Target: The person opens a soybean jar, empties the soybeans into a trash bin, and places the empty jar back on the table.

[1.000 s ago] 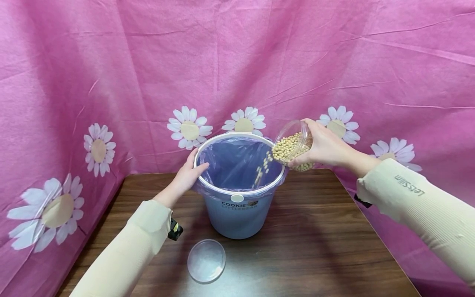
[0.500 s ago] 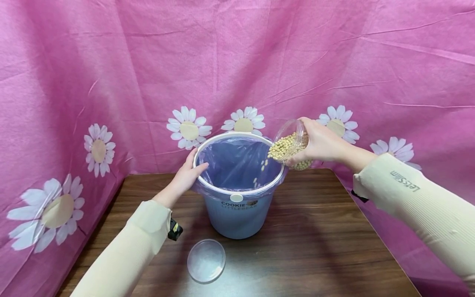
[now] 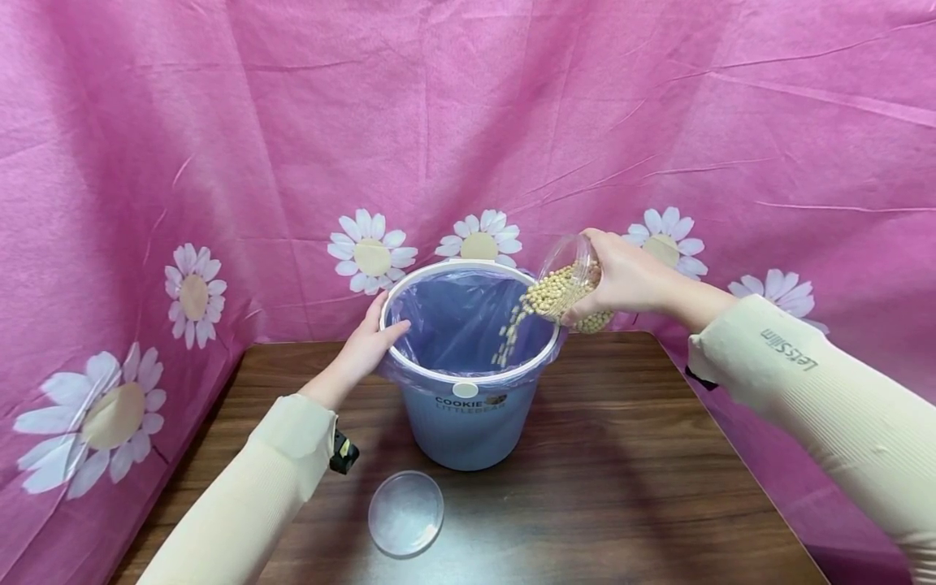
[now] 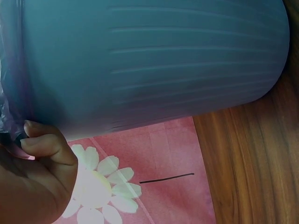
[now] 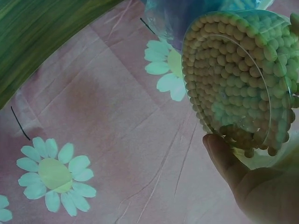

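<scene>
My right hand (image 3: 621, 272) grips a clear plastic jar (image 5: 240, 79) of pale yellow soybeans (image 3: 557, 291), tilted mouth-down toward the left. From its mouth, at the bin's right rim, a stream of beans (image 3: 510, 331) falls into the bin. The blue trash bin (image 3: 468, 426) stands upright on the table, with a white rim and a thin purple liner bag (image 3: 468, 317) folded over the edge. My left hand (image 3: 366, 345) holds the rim on the left side, thumb inside and fingers outside. The left wrist view shows that hand (image 4: 44, 172) at the liner's edge.
A clear round lid (image 3: 405, 513) lies on the wooden table (image 3: 585, 504) in front of the bin. Pink cloth (image 3: 468, 106) printed with white daisies hangs behind and along both sides of the table.
The right hand and jar have shifted slightly left over the bin. The bean stream thinned half a second ago and is thicker again now. The left hand stays on the rim.
</scene>
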